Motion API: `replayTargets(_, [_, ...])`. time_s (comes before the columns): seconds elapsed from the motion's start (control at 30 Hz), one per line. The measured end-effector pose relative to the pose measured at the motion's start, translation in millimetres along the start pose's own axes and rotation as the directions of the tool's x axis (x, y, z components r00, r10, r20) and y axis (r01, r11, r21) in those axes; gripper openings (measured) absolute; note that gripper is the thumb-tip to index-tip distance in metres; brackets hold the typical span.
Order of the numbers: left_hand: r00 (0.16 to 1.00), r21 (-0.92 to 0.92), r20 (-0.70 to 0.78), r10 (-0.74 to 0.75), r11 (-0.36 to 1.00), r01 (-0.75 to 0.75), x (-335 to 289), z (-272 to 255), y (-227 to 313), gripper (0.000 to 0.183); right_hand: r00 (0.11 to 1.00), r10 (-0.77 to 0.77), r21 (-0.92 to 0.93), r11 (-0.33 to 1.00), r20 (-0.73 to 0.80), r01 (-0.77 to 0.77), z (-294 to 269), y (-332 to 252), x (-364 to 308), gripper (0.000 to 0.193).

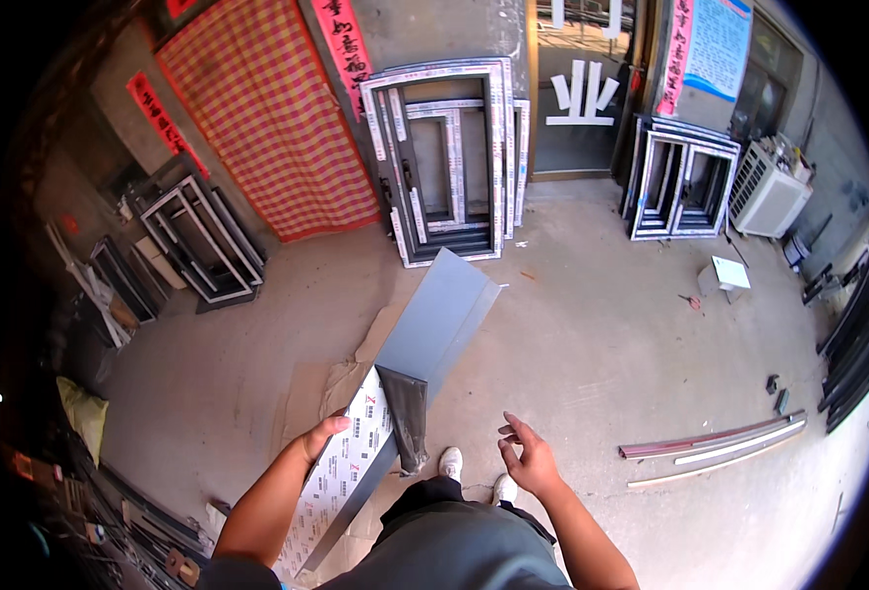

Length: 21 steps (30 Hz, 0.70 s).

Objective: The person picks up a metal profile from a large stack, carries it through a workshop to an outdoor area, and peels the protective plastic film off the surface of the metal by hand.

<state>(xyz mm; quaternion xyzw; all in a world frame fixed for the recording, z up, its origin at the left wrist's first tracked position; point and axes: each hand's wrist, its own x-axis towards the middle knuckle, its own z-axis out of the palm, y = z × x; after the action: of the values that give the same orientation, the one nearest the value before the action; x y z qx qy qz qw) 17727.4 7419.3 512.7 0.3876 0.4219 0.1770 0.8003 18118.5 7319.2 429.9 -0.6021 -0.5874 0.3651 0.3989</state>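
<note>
A long grey panel [434, 317] with a bent edge slants across the space in front of me. White printed protective film [351, 454] covers its lower part, and a loose flap of dark film [408, 418] hangs at its middle. My left hand [324, 436] grips the panel's left edge at the white-covered part, thumb on top and the other fingers hidden beneath. Off to the right of the panel, my right hand [527, 456] is in the air, holding nothing, its fingers apart and partly bent.
Flattened cardboard [321, 388] lies under the panel. Framed windows [444, 167] lean on the far wall beside a checked curtain [275, 113]. Several long strips [715, 440] lie at right, with a small white stool [727, 275] and red-handled scissors [693, 303] beyond. My shoes [451, 462] stand close to the panel.
</note>
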Motion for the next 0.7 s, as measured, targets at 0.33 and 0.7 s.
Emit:
replayTargets(0.33, [0.936,0.274,0.297,-0.189,0.956,0.106,81,42,127,0.111,0.849,-0.423,-0.324,0.889,-0.315,0.323,-22,-79,39,0.078])
replayTargets(0.7, [0.889,0.471,0.324,-0.324,0.87,0.145,108,87,172,0.112,0.559,-0.153,-0.251,0.963,-0.815,-0.102,-108,-82,36,0.083])
